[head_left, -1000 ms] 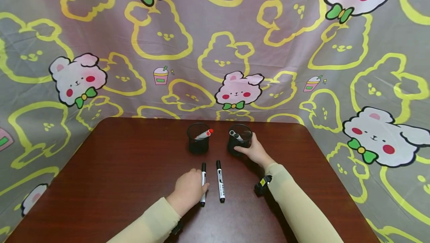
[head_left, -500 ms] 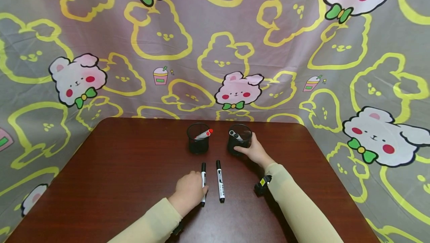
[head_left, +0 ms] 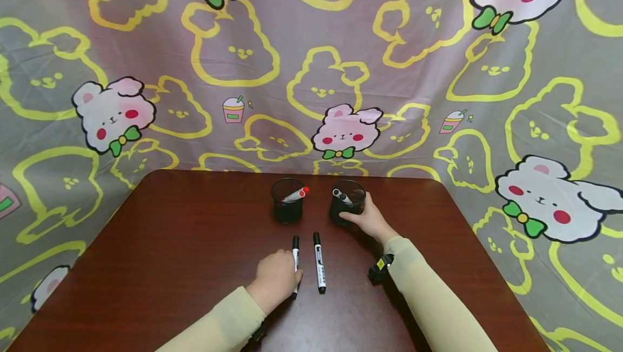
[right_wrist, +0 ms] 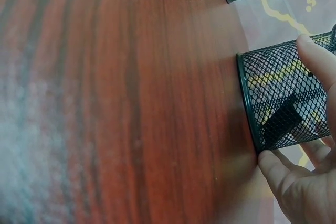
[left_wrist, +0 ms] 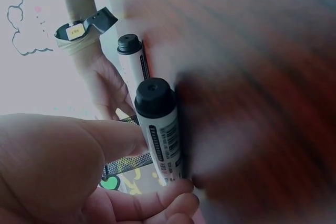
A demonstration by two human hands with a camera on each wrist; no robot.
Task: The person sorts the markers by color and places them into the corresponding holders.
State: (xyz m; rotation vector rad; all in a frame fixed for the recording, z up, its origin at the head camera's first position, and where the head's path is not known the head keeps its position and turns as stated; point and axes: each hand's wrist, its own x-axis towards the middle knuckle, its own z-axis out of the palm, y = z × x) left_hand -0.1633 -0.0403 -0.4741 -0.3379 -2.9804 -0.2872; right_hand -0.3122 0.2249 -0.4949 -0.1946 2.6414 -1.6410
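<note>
My left hand (head_left: pixel 274 277) pinches a white whiteboard marker with black ends (head_left: pixel 296 257) between thumb and fingers. In the left wrist view this marker (left_wrist: pixel 164 142) lies close along the tabletop, its black end facing the camera. A second black-ended marker (head_left: pixel 319 265) lies just to its right, untouched. My right hand (head_left: pixel 373 221) grips a black mesh pen cup (head_left: pixel 338 210) from the right side, thumb across its front. Markers with black ends (head_left: pixel 342 196) lean inside that cup. The right wrist view shows the cup's mesh wall (right_wrist: pixel 273 77) between the thumb and fingers.
To the left of the gripped cup stands another black mesh pen cup (head_left: pixel 288 212), holding red-ended markers (head_left: pixel 296 195). Both cups are near the far side of the brown wooden table (head_left: pixel 194 222). A patterned cloth (head_left: pixel 272 71) hangs behind it.
My left hand has shifted very slightly toward the near side, still at the same marker. The right hand and both cups have stayed put.
</note>
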